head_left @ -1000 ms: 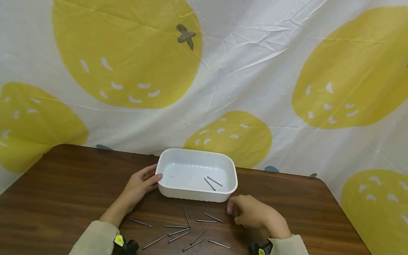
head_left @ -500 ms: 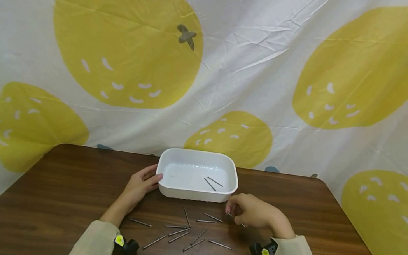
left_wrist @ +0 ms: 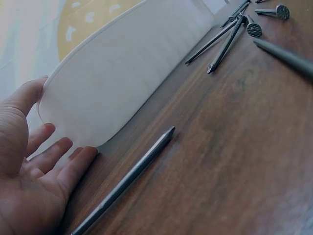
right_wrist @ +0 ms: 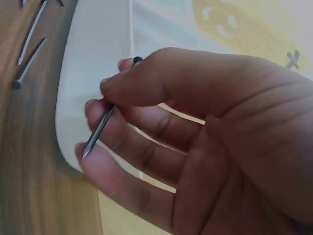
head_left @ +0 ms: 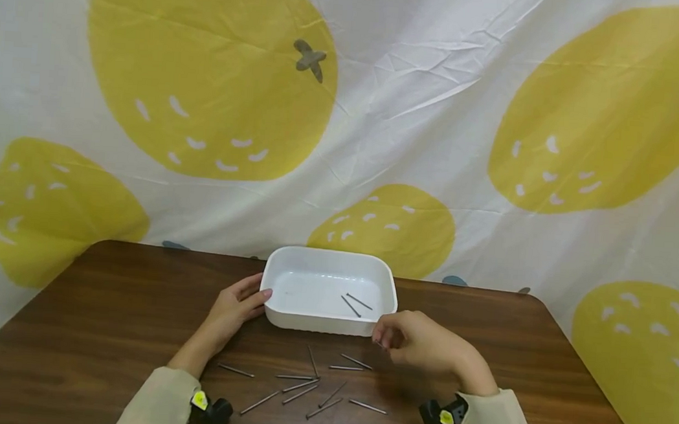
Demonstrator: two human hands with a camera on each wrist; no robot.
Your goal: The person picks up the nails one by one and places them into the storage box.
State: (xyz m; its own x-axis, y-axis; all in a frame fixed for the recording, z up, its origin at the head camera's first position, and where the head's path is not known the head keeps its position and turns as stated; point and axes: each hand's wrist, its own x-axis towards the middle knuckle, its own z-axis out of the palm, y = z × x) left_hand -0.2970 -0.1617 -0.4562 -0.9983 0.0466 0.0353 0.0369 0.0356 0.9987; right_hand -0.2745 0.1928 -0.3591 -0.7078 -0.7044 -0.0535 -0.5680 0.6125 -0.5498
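A white rectangular dish (head_left: pixel 327 325) stands toward the back of the table, with two nails (head_left: pixel 359 301) lying inside at its right. My left hand (head_left: pixel 234 308) holds the dish's left end, the thumb at the rim and the fingers against the outer wall, as the left wrist view shows. Beside the dish's front right corner is my right hand (head_left: pixel 425 342). In the right wrist view it pinches a nail (right_wrist: pixel 100 128) between thumb and fingers, head up and point down. Several loose nails (head_left: pixel 300 391) lie scattered on the table in front of the dish.
The dark wooden table (head_left: pixel 134 316) has its back edge just behind the dish. A white cloth with yellow fruit print (head_left: pixel 381 111) hangs behind and at both sides. A single nail (left_wrist: pixel 127 178) lies close to my left hand.
My right hand has lifted a nail off the table and moved slightly up toward the dish's front right corner. The left hand and the dish have stayed put.
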